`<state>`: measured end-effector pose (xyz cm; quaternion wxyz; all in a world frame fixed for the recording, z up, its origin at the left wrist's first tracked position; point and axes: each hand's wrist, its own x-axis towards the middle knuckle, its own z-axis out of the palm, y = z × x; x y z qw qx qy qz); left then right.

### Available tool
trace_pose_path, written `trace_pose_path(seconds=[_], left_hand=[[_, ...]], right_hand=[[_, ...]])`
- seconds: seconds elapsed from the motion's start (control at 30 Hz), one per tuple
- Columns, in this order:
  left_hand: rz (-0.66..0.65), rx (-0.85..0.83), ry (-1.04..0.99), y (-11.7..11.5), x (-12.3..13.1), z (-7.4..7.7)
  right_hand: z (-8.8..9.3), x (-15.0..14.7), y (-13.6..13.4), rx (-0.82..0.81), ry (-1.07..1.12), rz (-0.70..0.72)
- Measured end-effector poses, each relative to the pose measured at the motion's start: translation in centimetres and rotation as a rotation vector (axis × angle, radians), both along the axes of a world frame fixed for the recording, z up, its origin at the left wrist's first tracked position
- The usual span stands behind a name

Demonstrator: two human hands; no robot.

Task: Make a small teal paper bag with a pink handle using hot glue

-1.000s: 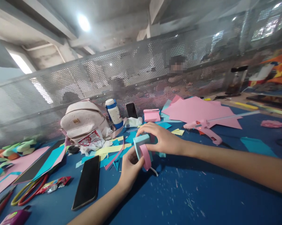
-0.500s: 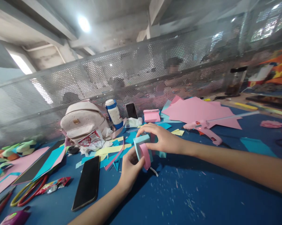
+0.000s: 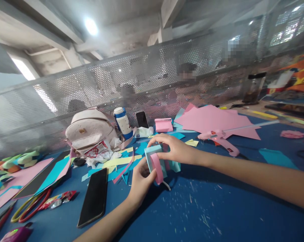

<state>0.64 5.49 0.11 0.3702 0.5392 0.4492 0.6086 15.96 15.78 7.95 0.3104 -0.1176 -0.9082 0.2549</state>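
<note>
A small light-blue folded paper piece (image 3: 154, 150), box-like in shape, is held between both hands above the blue table. A pink paper strip (image 3: 157, 168) curves across its near side. My left hand (image 3: 141, 178) grips it from the lower left, with the thumb pressed on the pink strip. My right hand (image 3: 172, 150) pinches it from the upper right, fingers bent over its top edge. A short white stick-like bit (image 3: 167, 185) shows just under it. The fingertips behind the paper are hidden.
Left of my hands lies a black phone (image 3: 93, 196). Paper scraps (image 3: 126, 160) are strewn before a pale backpack (image 3: 91, 129) and a bottle (image 3: 123, 122). To the right, a pink glue gun (image 3: 221, 139) rests by pink sheets (image 3: 212, 117). A perforated metal screen (image 3: 152, 70) stands behind.
The light-blue paper piece has shifted and turned slightly, and more of its right part shows below my right hand. Both hands keep hold of it.
</note>
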Motion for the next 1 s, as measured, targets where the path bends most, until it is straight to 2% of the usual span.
trace_pose_path(seconds=[0.27,0.43,0.53,0.63,0.7,0.8,1.0], left_hand=[[-0.138,0.014,-0.063,0.1,0.4,0.4],[-0.110,-0.020,-0.116,0.4,0.1,0.1],[-0.110,-0.039,-0.174,0.7,-0.3,-0.3],[-0.131,-0.089,-0.252,0.8,-0.5,-0.6],[-0.161,-0.127,-0.326,0.8,-0.6,-0.7],[-0.235,-0.185,-0.447,0.9,-0.7,-0.6],[-0.356,-0.316,-0.575,0.8,-0.7,0.2]], right_hand=[[0.4,0.0,0.6,-0.069,-0.065,0.031],[1.3,0.6,1.2,-0.120,-0.134,0.081],[1.8,0.9,1.5,-0.153,-0.079,0.081],[2.1,1.1,1.5,0.003,0.059,0.022],[2.4,1.2,1.3,0.164,0.073,0.052],[2.7,1.4,1.0,0.326,-0.019,0.116],[3.0,1.7,1.7,0.533,-0.176,0.154]])
